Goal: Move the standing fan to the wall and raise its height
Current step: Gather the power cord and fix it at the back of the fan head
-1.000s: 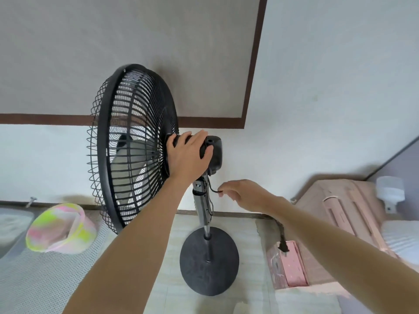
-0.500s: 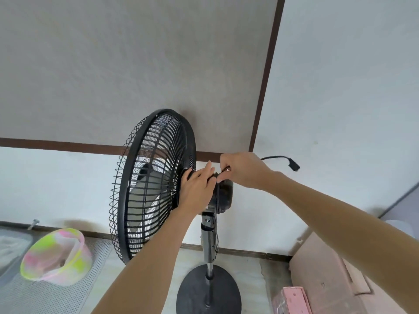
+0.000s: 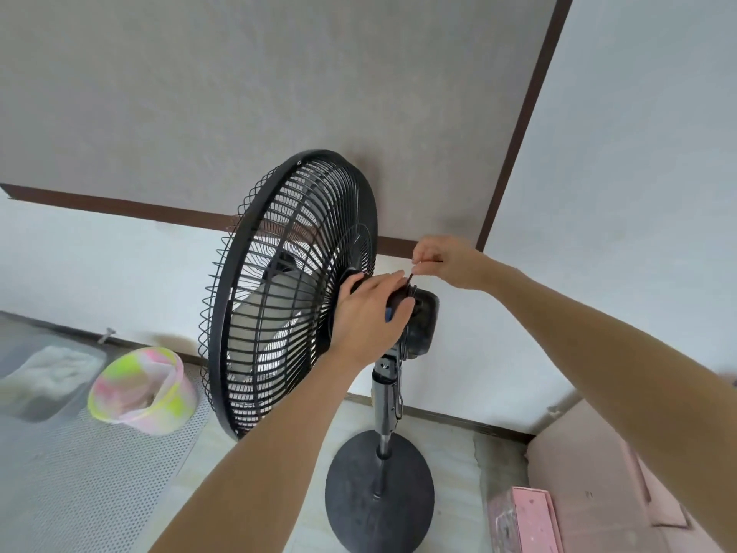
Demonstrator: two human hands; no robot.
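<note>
Both hands work at the back of the standing fan [image 3: 295, 297]: the left hand [image 3: 369, 313] lies spread and curled over the black motor housing [image 3: 418, 321] just behind the grille, steadying the head, while the right hand [image 3: 442, 259] pinches a thin dark cord [image 3: 410, 278] between thumb and fingertips just above the housing. Exactly where that cord runs past the fingers cannot be told. Already close to the wall [image 3: 119, 273], the fan stands upright on the floor [image 3: 255, 445], its round base [image 3: 379, 492] near the skirting and between a pastel bucket [image 3: 139, 389] toward the floor's left edge and a pink box [image 3: 526, 516] toward the right. With the move apparently done, the step in hand looks like clearing the cord before the pole [image 3: 385, 401] is raised. To do it well, keep the left hand firm on the housing so the head does not swing or tip, and lead the cord off gently, never jerking it through the grille wires. Lay it slack down the pole, so that it neither snags nor pulls tight when the height goes up.
</note>
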